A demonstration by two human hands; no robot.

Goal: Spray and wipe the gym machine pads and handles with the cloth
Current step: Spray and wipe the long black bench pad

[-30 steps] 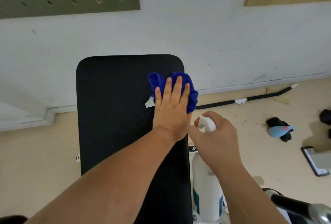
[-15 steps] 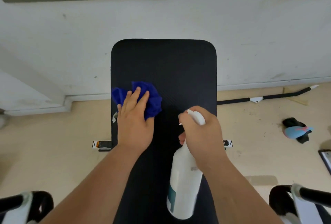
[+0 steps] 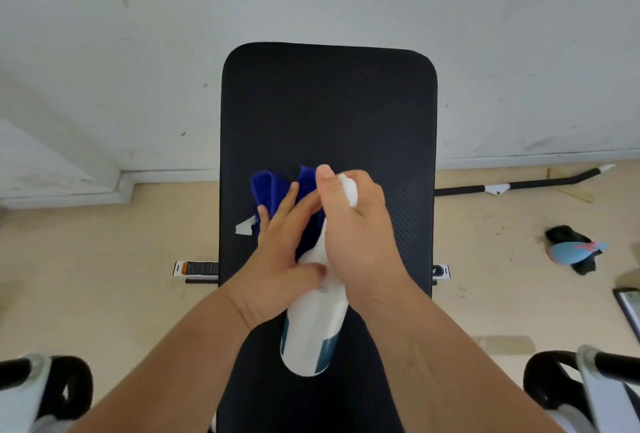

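1. Your left hand (image 3: 277,259) presses the crumpled blue cloth (image 3: 266,187), fingers straight, onto the ribbed black pad (image 3: 329,103).
2. Your right hand (image 3: 356,235) curls round the neck of the smooth white spray bottle (image 3: 311,335), over the pad.

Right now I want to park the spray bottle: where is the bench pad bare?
On the bench pad, bare: the far half, between its rounded edge and the blue cloth; the strip between the right hand and the pad's right edge. Crowded: the middle, where left hand, cloth, spray bottle and right hand overlap.
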